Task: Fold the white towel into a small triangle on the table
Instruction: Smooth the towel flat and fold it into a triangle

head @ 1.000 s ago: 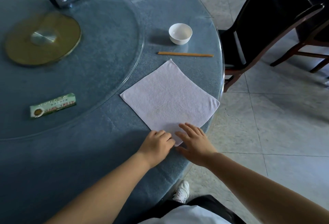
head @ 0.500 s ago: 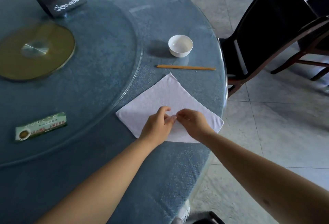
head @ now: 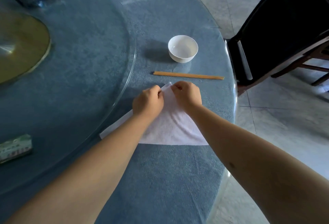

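Now both hands [head: 148, 101] [head: 187, 94] pinch towel [head: 170, 125] apex, triangle on table [head: 160, 179].

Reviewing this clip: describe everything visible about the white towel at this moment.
The white towel looks like soft terry cloth, slightly wrinkled. It lies folded into a triangle on the blue table near its edge, the long folded edge toward the person and the apex pointing at the chopsticks, which it does not touch. The left hand and right hand each pinch the cloth at the apex in a closed grip; both forearms cover parts of it. One corner shows at the left.
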